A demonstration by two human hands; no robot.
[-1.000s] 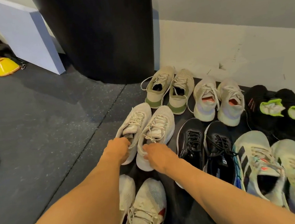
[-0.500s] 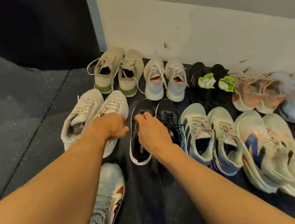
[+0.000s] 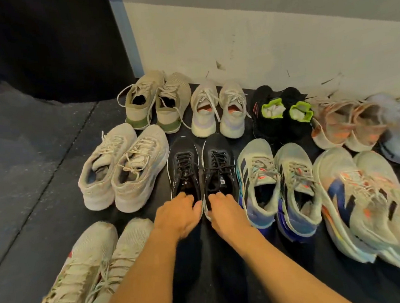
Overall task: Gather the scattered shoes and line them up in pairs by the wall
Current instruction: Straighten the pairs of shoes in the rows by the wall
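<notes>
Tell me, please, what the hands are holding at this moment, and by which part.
Each hand is on the heel end of one black lace-up sneaker: left hand on the left shoe, right hand on the right shoe. Both shoes rest on the floor.

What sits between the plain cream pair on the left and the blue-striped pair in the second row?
The black lace-up pair, with the left hand and right hand at its heels, in the head view.

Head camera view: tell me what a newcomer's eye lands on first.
Two bare forearms reach in from below, the left hand and right hand each on the heel of a black sneaker in the second row. Behind, against the wall, black shoes with neon-green collars stand out.
</notes>
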